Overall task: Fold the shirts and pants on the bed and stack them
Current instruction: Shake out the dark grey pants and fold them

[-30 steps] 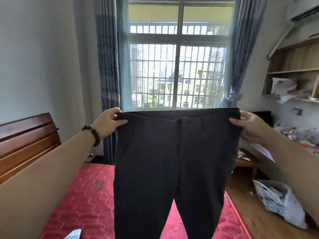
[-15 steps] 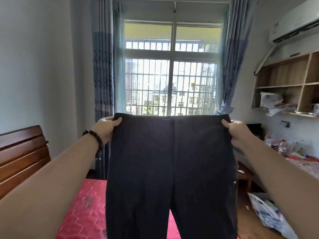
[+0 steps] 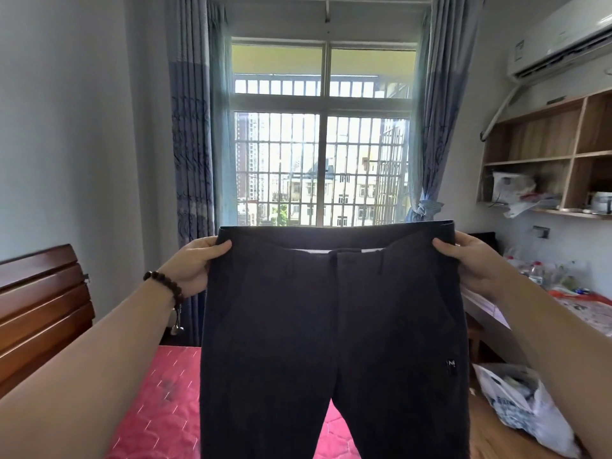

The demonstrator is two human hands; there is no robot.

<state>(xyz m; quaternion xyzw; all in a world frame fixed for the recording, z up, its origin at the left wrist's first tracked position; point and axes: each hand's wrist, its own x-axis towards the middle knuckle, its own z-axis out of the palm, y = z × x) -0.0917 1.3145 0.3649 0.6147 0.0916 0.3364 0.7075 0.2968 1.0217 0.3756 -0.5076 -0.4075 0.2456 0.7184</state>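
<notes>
A pair of dark pants (image 3: pixel 334 319) hangs spread out in front of me, waistband level at the top, both legs dropping past the bottom of the frame. My left hand (image 3: pixel 195 265), with a bead bracelet on the wrist, grips the left end of the waistband. My right hand (image 3: pixel 470 263) grips the right end. A small label shows on the right hip. The red quilted bed (image 3: pixel 159 399) lies below and behind the pants. No shirts or other clothes are visible.
A wooden headboard (image 3: pixel 39 313) stands at the left. A barred window (image 3: pixel 323 167) with blue curtains is straight ahead. At the right are wall shelves (image 3: pixel 546 154), a cluttered table (image 3: pixel 563 293) and a white plastic bag (image 3: pixel 526 405) on the wooden floor.
The view has tilted upward, showing more ceiling and the air conditioner. The pants stay held up by the waistband, which now sags open slightly at the front.
</notes>
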